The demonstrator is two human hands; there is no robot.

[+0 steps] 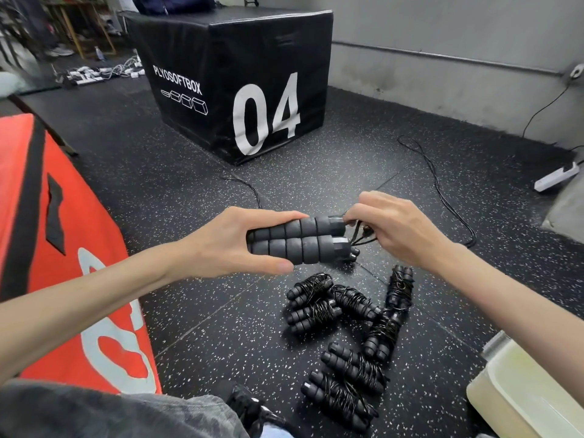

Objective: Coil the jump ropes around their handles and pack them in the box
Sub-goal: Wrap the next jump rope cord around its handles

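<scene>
Jump rope handles [300, 240], two foam-covered black ones, lie side by side in the left hand [227, 245], long axis running 9 to 3 o'clock, cord ends pointing to 3. Left grip: fingers and thumb curled round both handles, holding them clear of the floor [205, 191]. Right hand [392, 229] sits at 3 o'clock of the handle ends, touching them, fingers pinching the thin black cord [442, 191] where it leaves the handles. Loose cord trails off over the floor toward 1 o'clock and loops back. No wraps on this pair yet, so coiling looks about to start; right hand is the nearer one to feed cord round the handles across their long axis. Finished coiled bundles [347, 327], six or so, lie in a pile on the floor at 5 o'clock of the hands. Pale plastic box [518, 393] sits at 4 o'clock, near the pile, only partly in view. Risk: slack cord snagging or tangling.
</scene>
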